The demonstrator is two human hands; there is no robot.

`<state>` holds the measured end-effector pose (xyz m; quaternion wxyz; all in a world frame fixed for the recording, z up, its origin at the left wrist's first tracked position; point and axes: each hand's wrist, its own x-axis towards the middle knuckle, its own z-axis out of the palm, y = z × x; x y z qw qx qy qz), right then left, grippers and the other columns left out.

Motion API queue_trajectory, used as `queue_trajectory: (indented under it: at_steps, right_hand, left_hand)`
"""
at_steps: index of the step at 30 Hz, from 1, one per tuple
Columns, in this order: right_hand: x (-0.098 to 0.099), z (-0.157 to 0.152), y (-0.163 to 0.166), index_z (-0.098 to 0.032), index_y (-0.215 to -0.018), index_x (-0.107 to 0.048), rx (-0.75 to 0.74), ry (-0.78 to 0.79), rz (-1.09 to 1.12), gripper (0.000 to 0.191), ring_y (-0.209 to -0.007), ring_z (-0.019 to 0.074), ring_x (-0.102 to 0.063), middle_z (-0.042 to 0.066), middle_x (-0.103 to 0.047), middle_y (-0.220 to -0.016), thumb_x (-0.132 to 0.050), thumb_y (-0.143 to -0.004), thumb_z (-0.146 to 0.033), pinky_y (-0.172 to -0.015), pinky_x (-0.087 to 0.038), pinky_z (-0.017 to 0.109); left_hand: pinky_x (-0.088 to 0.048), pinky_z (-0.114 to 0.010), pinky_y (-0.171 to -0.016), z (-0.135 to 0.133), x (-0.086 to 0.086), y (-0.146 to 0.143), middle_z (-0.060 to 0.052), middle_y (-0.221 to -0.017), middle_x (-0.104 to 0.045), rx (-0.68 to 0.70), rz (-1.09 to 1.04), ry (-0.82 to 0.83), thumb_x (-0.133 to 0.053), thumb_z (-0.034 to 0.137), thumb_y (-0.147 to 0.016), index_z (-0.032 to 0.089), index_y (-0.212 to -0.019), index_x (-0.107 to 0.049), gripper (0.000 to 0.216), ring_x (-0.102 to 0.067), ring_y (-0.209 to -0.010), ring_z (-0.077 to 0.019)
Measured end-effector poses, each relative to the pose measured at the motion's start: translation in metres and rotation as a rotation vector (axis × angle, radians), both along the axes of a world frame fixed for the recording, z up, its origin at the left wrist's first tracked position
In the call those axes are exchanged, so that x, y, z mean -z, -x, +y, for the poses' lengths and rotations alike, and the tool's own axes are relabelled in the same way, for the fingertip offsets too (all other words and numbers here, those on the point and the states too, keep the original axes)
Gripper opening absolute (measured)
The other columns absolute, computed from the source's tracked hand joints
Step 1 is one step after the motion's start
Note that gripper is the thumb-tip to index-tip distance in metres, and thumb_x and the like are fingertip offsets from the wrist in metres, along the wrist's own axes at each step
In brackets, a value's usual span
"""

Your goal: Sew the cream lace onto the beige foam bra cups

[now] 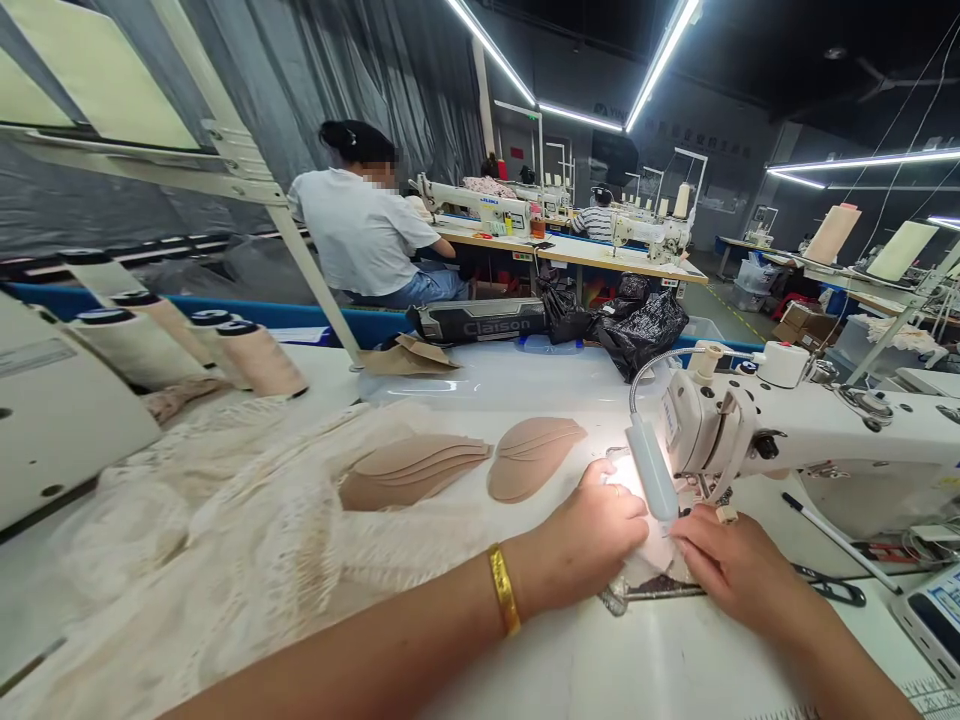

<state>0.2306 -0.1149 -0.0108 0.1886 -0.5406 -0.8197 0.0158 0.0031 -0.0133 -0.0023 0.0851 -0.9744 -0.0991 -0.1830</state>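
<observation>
At the needle area of a white sewing machine [757, 420], both hands are on a pale piece of fabric [657, 550] lit by a small lamp [650, 470]. My left hand [592, 535] is closed on the fabric's left side, fingers curled. My right hand [731, 560] pinches at its right edge, close by the presser foot, which is partly hidden. Left of my left hand lie two stacks of beige cut pieces, a rounded stack [534, 458] and a longer fanned stack [412, 470].
Cream lace fabric [225, 520] spreads over the table's left side. Thread cones [262, 360] stand behind it. Black plastic bags [637, 320] lie beyond the table. Small scissors [832, 587] and a pen [840, 540] rest at right. A co-worker [367, 220] sits at another machine ahead.
</observation>
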Motion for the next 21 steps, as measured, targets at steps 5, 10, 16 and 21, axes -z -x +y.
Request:
queue_trajectory:
  at_steps: [5, 10, 16, 21]
  right_hand:
    - [-0.009, -0.003, 0.001, -0.026, -0.099, -0.067, -0.105, 0.098, 0.003, 0.022, -0.072, 0.0182, -0.057, 0.001, -0.064, -0.083, -0.047, -0.103, -0.018, -0.067, -0.041, 0.027]
    - [-0.007, -0.003, 0.004, -0.027, -0.099, -0.067, -0.078, 0.047, -0.002, 0.025, -0.072, 0.0184, -0.059, 0.001, -0.064, -0.082, -0.044, -0.104, -0.02, -0.068, -0.044, 0.027]
    - [-0.002, 0.002, 0.007, -0.026, -0.1, -0.067, -0.023, 0.054, -0.002, 0.025, -0.078, 0.0202, -0.062, 0.002, -0.066, -0.087, -0.044, -0.103, -0.019, -0.066, -0.046, 0.028]
    - [0.0, 0.003, 0.012, -0.026, -0.102, -0.065, 0.035, 0.078, 0.014, 0.024, -0.083, 0.0213, -0.064, 0.003, -0.068, -0.094, -0.043, -0.101, -0.016, -0.071, -0.049, 0.03]
  left_hand:
    - [-0.036, -0.045, -0.083, -0.02, 0.004, 0.004, 0.0, -0.082, -0.058, 0.071, 0.043, 0.013, -0.06, 0.009, -0.077, 0.019, -0.078, -0.053, 0.013, -0.048, -0.068, -0.0177]
    - [-0.036, -0.047, -0.084, -0.02, 0.008, 0.002, 0.0, -0.077, -0.056, 0.038, 0.072, 0.037, -0.062, 0.007, -0.074, 0.019, -0.074, -0.052, 0.015, -0.046, -0.065, -0.0172]
    - [-0.034, -0.044, -0.086, -0.005, -0.005, 0.0, 0.0, -0.076, -0.059, 0.013, 0.067, 0.093, -0.063, 0.005, -0.076, 0.018, -0.067, -0.05, 0.021, -0.054, -0.074, -0.0201]
    - [-0.034, -0.046, -0.095, 0.003, -0.01, -0.002, 0.0, -0.077, -0.062, 0.017, 0.048, 0.101, -0.058, 0.003, -0.083, 0.018, -0.067, -0.056, 0.022, -0.055, -0.074, -0.0186]
